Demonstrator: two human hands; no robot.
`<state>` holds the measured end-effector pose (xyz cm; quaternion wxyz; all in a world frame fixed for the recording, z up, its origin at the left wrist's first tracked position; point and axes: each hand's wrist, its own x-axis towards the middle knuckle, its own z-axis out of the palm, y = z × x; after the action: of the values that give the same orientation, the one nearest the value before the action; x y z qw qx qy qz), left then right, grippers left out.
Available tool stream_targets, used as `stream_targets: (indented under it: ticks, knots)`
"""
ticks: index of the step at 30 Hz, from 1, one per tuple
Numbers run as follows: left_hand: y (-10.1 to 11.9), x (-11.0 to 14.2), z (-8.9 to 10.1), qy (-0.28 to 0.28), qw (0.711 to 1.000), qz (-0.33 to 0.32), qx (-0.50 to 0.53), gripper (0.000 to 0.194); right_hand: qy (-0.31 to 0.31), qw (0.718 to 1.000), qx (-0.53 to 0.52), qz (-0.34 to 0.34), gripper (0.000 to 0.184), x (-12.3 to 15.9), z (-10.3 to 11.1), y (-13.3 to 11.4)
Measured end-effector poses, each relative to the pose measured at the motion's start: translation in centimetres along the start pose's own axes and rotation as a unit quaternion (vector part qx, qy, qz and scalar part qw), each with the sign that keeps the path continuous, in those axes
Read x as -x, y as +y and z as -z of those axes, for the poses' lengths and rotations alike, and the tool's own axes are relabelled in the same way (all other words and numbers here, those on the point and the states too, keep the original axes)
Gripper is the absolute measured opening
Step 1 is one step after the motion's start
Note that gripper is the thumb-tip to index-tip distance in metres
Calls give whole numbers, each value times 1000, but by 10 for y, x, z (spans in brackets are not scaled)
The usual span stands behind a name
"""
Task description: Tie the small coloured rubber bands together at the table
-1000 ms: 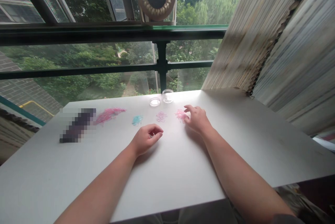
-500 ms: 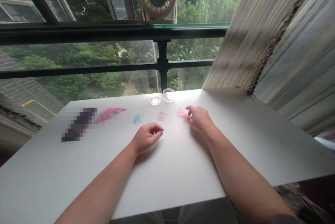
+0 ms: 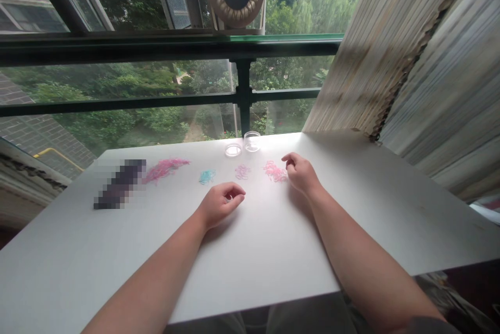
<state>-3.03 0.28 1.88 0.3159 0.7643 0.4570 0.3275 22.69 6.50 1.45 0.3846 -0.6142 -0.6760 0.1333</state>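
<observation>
My left hand (image 3: 222, 205) rests on the white table (image 3: 250, 256), fingers curled and the thumb tip close to the forefinger; anything in it is too small to make out. It lies just in front of a small blue pile of thin bands (image 3: 207, 176) and a pale pink-purple pile of bands (image 3: 242, 171). My right hand (image 3: 300, 173) is at the right edge of a brighter pink pile of bands (image 3: 274, 171). Its forefinger points left, bent, and the other fingers are folded in. Whether it pinches a band does not show.
Two clear round dishes stand at the table's back edge, a shallow one (image 3: 233, 150) and a taller one (image 3: 252, 141). A larger pink heap of bands (image 3: 166, 169) lies left, beside a blurred dark object (image 3: 122, 184). Behind are a green railing (image 3: 172, 48) and a curtain (image 3: 355, 58).
My right hand has lifted slightly off the bright pink pile and moved right, its fingers drawing together. My left hand stays in about the same place.
</observation>
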Motion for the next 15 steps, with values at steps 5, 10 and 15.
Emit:
stream_targets:
  ticks: [5,10,15]
  knots:
    - [-2,0,-2,9,1000,-5,0,15,-114,987,-72,83,18,18,-11,-21]
    - [-5,0,3,32,999,-11,-29,16,-278,947,-62,147,15,37,-22,-41]
    - [-23,-1,32,111,986,61,-109,18,-311,939,-57,132,17,40,-24,-45]
